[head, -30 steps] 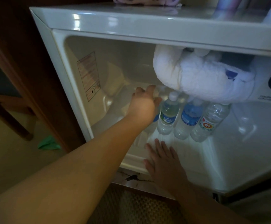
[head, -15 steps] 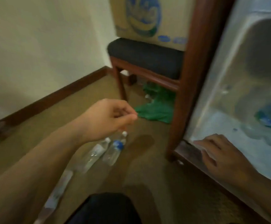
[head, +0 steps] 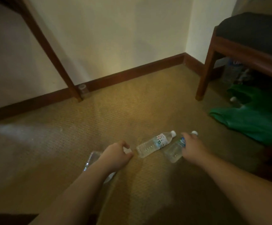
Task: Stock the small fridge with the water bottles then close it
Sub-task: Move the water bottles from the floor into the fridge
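Three clear water bottles lie on the tan carpet. My left hand point(head: 115, 153) is curled over the neck end of the leftmost bottle point(head: 92, 159), whose body shows beside my wrist and whose white cap peeks between my fingers. The middle bottle point(head: 154, 143), with a white and green label and a white cap, lies untouched between my hands. My right hand point(head: 192, 146) grips the upper part of the blue-label bottle point(head: 172, 151), which still rests on the floor. The fridge is out of view.
A dark wooden chair point(head: 226, 51) with a black seat stands at the right, with a green bag point(head: 253, 117) and more bottles under it. A slanted wooden leg point(head: 54, 54) and a small clear cup point(head: 83, 90) stand by the brown baseboard.
My view has swung left from the open fridge to the floor. My left hand left the fridge and came down on a lying bottle. My right hand left the fridge floor and took the blue-label bottle.
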### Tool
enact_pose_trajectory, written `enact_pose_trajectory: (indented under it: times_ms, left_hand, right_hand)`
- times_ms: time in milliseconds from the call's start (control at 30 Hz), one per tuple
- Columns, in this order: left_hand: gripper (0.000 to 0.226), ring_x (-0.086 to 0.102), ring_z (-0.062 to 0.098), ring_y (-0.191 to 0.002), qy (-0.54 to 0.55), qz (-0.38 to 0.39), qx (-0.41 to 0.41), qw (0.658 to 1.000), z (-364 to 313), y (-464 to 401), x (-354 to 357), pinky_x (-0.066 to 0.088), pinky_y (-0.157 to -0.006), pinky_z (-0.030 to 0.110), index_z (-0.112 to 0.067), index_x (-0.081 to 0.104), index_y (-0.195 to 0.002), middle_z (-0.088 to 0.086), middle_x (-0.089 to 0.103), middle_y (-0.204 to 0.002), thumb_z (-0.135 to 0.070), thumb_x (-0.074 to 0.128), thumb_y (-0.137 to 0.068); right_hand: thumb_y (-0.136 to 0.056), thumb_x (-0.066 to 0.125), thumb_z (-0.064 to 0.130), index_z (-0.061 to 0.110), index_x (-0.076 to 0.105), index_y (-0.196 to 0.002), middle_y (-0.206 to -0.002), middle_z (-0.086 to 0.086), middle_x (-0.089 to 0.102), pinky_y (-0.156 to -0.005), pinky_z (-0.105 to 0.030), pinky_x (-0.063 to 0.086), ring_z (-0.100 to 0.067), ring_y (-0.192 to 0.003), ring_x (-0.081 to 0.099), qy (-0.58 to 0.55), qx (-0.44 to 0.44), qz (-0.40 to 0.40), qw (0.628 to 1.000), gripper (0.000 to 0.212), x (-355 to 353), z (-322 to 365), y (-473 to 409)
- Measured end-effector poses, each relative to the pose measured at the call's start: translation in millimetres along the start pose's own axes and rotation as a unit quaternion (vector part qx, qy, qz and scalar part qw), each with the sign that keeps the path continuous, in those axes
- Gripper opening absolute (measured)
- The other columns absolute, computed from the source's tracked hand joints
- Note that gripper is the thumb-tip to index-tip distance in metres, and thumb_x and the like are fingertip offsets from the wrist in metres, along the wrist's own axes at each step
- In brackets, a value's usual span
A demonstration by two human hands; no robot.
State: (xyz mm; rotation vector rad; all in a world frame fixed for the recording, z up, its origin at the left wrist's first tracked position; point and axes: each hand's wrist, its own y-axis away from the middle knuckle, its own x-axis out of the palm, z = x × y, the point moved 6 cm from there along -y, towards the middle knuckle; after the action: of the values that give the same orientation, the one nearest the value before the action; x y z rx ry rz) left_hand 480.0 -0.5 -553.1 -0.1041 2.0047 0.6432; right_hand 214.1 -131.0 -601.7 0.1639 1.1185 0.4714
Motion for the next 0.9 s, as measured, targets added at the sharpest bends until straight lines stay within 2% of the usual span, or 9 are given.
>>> enact_pose_trajectory:
  times_ms: [67,167,267,367,467,600,700,800,900]
  left_hand:
    - [0.051,0.065,0.023,-0.108,-0.033,0.017,0.02,0.999,-7,-27,24,0.052,-0.09,0.034,-0.024,0.054,-0.134,0.003,0.069,-0.118,-0.052,0.06,-0.091]
    - [0.064,0.055,0.029,-0.125,-0.083,0.016,0.052,0.995,-24,-67,57,0.049,-0.101,0.043,-0.025,0.04,-0.147,0.007,0.057,-0.138,-0.053,0.059,-0.092]
    - [0.079,0.042,0.03,-0.138,-0.12,0.008,0.076,0.99,-39,-100,88,0.043,-0.108,0.049,-0.028,0.028,-0.155,0.007,0.044,-0.152,-0.051,0.066,-0.089]
    - [0.086,0.04,0.03,-0.141,-0.13,0.028,0.084,0.987,-40,-116,115,0.041,-0.111,0.051,-0.025,0.025,-0.157,0.007,0.043,-0.155,-0.054,0.068,-0.088]
    - [0.072,0.048,0.028,-0.132,-0.144,0.003,0.09,0.985,-36,-115,121,0.045,-0.106,0.049,-0.024,0.039,-0.146,0.005,0.051,-0.144,-0.055,0.066,-0.087]
    - [0.071,0.059,0.024,-0.117,-0.113,0.044,0.099,0.988,-23,-90,132,0.052,-0.097,0.043,-0.026,0.044,-0.138,0.001,0.062,-0.129,-0.056,0.073,-0.08]
    - [0.084,0.06,0.024,-0.117,-0.146,0.092,0.078,0.982,-11,-73,144,0.054,-0.095,0.045,-0.026,0.04,-0.139,0.002,0.062,-0.129,-0.057,0.079,-0.072]
    - [0.095,0.051,0.03,-0.126,-0.202,0.076,0.052,0.975,-25,-68,145,0.049,-0.1,0.047,-0.023,0.037,-0.14,0.008,0.053,-0.135,-0.066,0.076,-0.065]
    - [0.085,0.049,0.031,-0.126,-0.172,0.072,0.097,0.978,-64,-80,149,0.049,-0.097,0.048,-0.027,0.037,-0.14,0.005,0.049,-0.137,-0.063,0.07,-0.07]
  right_hand:
    - [-0.09,0.069,0.018,0.033,0.018,-0.158,-0.164,-0.008,0.022,-0.107,-0.051,0.045,-0.036,-0.144,0.034,0.056,0.012,0.005,0.998,0.087,12,-9,-26]
    - [-0.094,0.062,0.016,0.031,0.002,-0.161,-0.17,-0.001,-0.006,-0.121,-0.061,0.016,-0.036,-0.155,-0.006,0.177,0.003,0.048,0.983,0.092,33,-23,-49]
    - [-0.093,0.061,0.014,0.027,0.026,-0.156,-0.165,-0.002,0.02,-0.117,-0.055,0.027,-0.035,-0.152,0.015,0.235,-0.024,0.007,0.972,0.074,42,-24,-46]
    - [-0.091,0.064,0.026,0.028,0.047,-0.138,-0.14,-0.001,0.049,-0.105,-0.043,0.039,-0.024,-0.128,0.044,0.283,-0.046,-0.064,0.956,0.05,43,-27,-22]
    - [-0.085,0.067,0.056,0.03,0.048,-0.135,-0.133,0.0,0.05,-0.104,-0.045,0.04,-0.023,-0.124,0.046,0.284,-0.039,-0.041,0.957,0.059,49,-40,13]
    - [-0.086,0.047,0.078,0.03,0.049,-0.131,-0.128,0.001,0.053,-0.1,-0.042,0.043,-0.02,-0.118,0.05,0.245,0.006,-0.025,0.969,0.066,62,-64,60]
    - [-0.087,0.047,0.076,0.03,0.044,-0.132,-0.126,0.002,0.049,-0.092,-0.036,0.048,-0.015,-0.112,0.049,0.166,0.048,-0.034,0.984,0.064,72,-82,89]
    - [-0.085,0.06,0.067,0.031,0.033,-0.146,-0.137,0.003,0.044,-0.096,-0.033,0.049,-0.012,-0.12,0.047,0.089,0.076,-0.02,0.993,0.075,82,-105,108]
    - [-0.083,0.071,0.057,0.037,0.043,-0.137,-0.13,0.013,0.053,-0.094,-0.029,0.05,-0.004,-0.113,0.053,0.005,0.09,0.014,0.996,0.063,83,-121,112]
